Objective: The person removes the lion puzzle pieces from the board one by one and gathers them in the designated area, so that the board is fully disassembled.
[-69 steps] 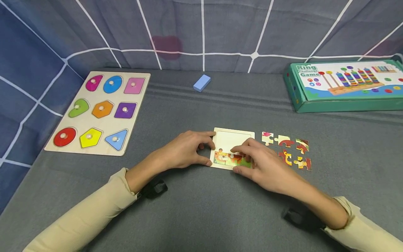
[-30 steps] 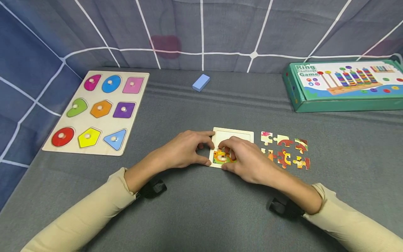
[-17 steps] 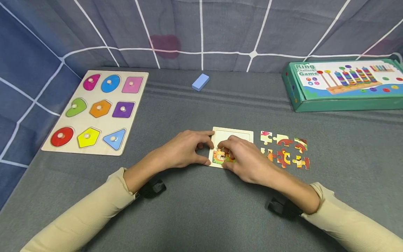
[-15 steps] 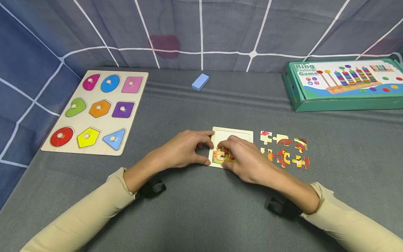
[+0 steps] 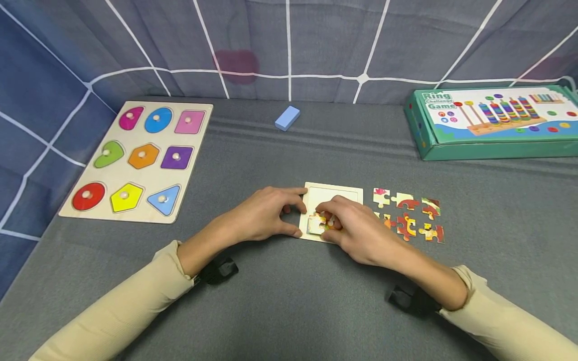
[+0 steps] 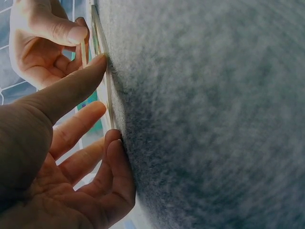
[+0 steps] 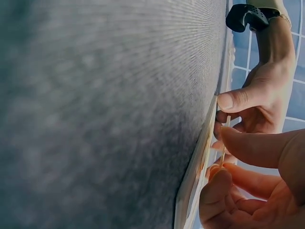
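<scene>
A small wooden puzzle tray [image 5: 338,189] lies flat at the middle of the table. My left hand [image 5: 266,214] holds its left side, thumb at the near corner and fingers along the edge. In the left wrist view, that thumb [image 6: 78,88] presses the tray's rim. Over the tray's near-left part, my right hand [image 5: 354,228] pinches a jigsaw piece [image 5: 317,224] between thumb and fingers. The right wrist view shows this piece [image 7: 224,148] edge-on, standing off the tray. The right hand hides much of the tray's near half.
Several loose jigsaw pieces [image 5: 406,226] lie in two rows to the tray's right. A knob puzzle board [image 5: 155,135] with coloured shapes is at the left. Farther back are a blue block [image 5: 287,118] and a green ring game box [image 5: 496,150]. A gridded cloth [image 5: 325,45] stands behind.
My right hand first moved left over the tray. In the last half second it drew back slightly, and the jigsaw piece in its fingers came up and tilted. The left hand stayed put.
</scene>
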Motion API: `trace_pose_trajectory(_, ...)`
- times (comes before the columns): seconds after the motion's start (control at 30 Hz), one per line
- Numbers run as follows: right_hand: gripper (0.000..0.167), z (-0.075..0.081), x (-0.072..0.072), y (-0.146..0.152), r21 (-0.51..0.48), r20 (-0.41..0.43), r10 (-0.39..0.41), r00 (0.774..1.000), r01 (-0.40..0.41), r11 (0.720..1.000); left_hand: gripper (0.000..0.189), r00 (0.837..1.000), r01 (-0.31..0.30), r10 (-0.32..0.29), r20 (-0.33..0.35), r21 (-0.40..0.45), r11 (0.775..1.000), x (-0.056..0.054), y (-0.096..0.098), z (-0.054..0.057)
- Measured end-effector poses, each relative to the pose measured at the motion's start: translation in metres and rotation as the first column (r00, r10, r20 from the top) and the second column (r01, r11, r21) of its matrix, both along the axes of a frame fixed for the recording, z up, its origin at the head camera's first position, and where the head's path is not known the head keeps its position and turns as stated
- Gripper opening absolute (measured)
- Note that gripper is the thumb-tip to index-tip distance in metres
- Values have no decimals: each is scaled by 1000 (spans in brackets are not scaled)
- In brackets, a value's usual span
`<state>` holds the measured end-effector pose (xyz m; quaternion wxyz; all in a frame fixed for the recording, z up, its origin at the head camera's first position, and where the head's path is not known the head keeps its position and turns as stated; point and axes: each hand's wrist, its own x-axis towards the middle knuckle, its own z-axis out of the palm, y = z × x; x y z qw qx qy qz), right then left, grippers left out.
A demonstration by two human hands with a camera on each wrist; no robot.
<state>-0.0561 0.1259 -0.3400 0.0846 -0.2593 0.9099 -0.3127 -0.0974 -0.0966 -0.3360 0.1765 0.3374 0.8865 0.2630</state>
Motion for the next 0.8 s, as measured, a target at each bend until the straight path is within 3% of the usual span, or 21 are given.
trace_pose_trajectory(0.27, 31, 0, 4, 11, -25, 11, 29, 1000, -29, 999, 35, 1000, 1, -1, -1, -19, 1000, 0, 1, 0)
trace_pose_trajectory(0.5, 40, 2, 11, 17, -37, -6, 28, 1000, -28, 999, 36, 1000, 5, -5, -9, -12, 1000, 0, 0, -2)
trace_pose_trajectory(0.8, 36, 7, 17, 30, -15, -26, 16, 1000, -16, 1000, 35, 1000, -1, 0, -7, -19, 1000, 0, 1, -1)
